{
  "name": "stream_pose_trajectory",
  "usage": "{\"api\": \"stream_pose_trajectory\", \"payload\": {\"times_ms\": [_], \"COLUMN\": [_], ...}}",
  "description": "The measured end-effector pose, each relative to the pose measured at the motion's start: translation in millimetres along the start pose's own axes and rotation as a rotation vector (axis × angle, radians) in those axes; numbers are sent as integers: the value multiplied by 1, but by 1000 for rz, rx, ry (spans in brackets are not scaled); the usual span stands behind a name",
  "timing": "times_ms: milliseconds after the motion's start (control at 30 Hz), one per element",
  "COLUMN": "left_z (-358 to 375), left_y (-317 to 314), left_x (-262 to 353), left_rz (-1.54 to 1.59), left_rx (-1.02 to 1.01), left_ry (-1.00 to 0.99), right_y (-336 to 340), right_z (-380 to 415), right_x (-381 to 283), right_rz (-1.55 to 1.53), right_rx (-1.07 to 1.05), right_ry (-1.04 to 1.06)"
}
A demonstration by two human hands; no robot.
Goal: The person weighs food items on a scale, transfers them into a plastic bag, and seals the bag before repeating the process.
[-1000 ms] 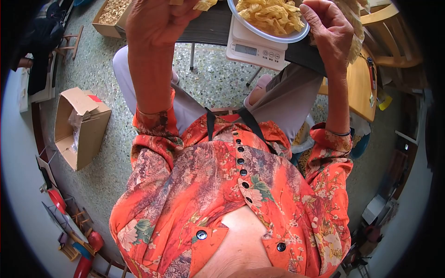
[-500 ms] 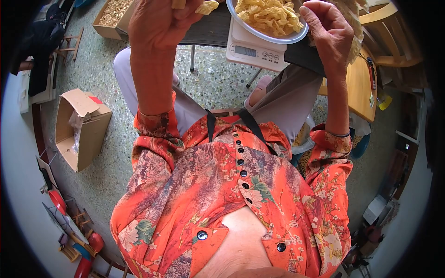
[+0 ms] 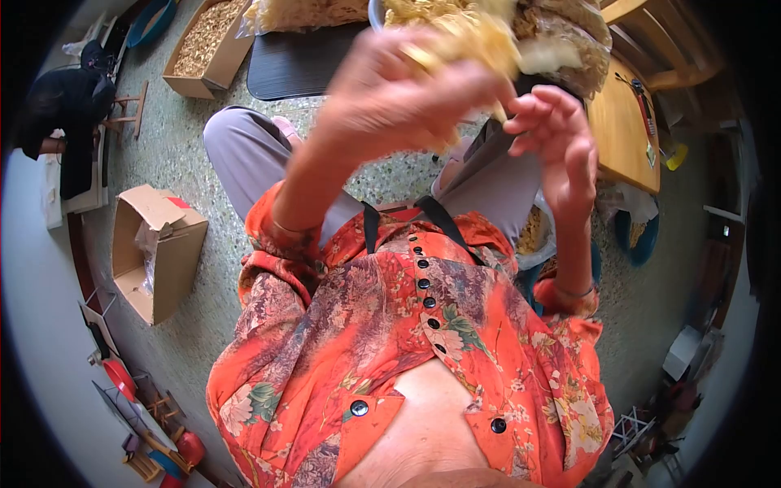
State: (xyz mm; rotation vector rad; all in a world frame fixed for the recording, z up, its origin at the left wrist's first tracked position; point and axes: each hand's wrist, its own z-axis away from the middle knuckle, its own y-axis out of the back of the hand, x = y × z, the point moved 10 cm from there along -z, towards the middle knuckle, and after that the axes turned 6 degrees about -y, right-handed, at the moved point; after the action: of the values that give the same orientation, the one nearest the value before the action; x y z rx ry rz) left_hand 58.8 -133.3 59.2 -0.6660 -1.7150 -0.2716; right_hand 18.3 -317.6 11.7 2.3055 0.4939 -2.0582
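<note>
My left hand (image 3: 399, 98), blurred by motion, is closed on a bunch of dried yellow pieces (image 3: 476, 47), thin and crinkled, that show above and between its fingers. Close to its fingertips on the right, my right hand (image 3: 557, 142) is raised with fingers curved and apart, holding nothing visible. Behind the left hand, part of a pale plastic bowl (image 3: 376, 15) shows at the top edge, with more dried yellow pieces in it. The scale under the bowl is hidden by my hands.
Clear bags of dried pieces (image 3: 305, 15) lie on the dark table (image 3: 285, 69), others (image 3: 573, 41) to the right. A wooden stool (image 3: 626, 122) stands at right. On the floor are an open cardboard box (image 3: 163, 252) and a box of chips (image 3: 207, 41). Another person (image 3: 69, 106) is far left.
My left hand has swung right and down toward my right hand, carrying the dried yellow pieces. My right hand has left the bowl's rim and dropped lower, its fingers spreading.
</note>
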Motion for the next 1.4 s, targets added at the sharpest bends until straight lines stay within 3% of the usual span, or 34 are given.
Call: {"api": "stream_pose_trajectory", "payload": {"times_ms": [33,67,167,267,367,433,467,500,567,633,700,800,833,900,933,967,1033,1067,1133,1167,1233,1267,1367,1400], "left_z": [1,9,22,49,52,29,27,24,16,6,-5,-13,-13,-13,-9,-9,1,-13,-19,-19,-26,-33,-33,-30], "left_y": [-27,-57,-106,-130,-140,-163,-170,-174,-179,-180,-201,-228,-219,-235,-240,-248,-250,-211,-257,-265,-237,-236,-228,-232], "left_x": [-28,-49,-122,-206,-243,-254,-265,-256,-292,-302,-309,-327,-326,-339,-363,-383,-426,-423,-386,-382,-410,-408,-392,-364], "left_rz": [129,269,273,50,-261,-97,-218,-253,-486,-531,-539,-453,-481,-480,-485,-485,-503,-475,-814,-811,-286,-264,-18,-50], "left_rx": [-31,-163,-363,-513,-782,-641,-783,-758,-861,-821,-811,-737,-718,-744,-820,-830,-722,-684,-1242,-1255,-715,-685,-559,-658], "left_ry": [86,291,508,712,748,344,459,568,606,583,545,582,583,573,651,656,892,886,-227,-229,791,666,843,771], "right_y": [-1,6,22,30,38,57,65,70,85,114,135,166,161,163,168,170,175,163,174,177,186,194,222,225], "right_z": [17,36,78,118,125,130,133,133,135,139,154,193,184,177,186,191,208,177,192,195,198,199,219,225], "right_x": [7,26,77,133,173,195,199,198,200,217,220,243,256,256,284,288,302,303,335,334,320,329,384,402], "right_rz": [0,-172,-531,-745,-790,-739,-751,-811,-876,-1041,-1094,-1161,-1183,-1068,-1134,-1139,-1299,-1274,-1340,-1345,-1187,-1190,-1370,-1447], "right_rx": [10,96,245,295,466,590,609,569,546,744,798,1114,1085,707,854,864,956,935,1109,1116,1112,1112,1206,1216], "right_ry": [6,-76,-191,-214,-256,-259,-243,-198,-142,-34,19,89,86,203,124,128,117,80,6,15,16,14,61,46]}}
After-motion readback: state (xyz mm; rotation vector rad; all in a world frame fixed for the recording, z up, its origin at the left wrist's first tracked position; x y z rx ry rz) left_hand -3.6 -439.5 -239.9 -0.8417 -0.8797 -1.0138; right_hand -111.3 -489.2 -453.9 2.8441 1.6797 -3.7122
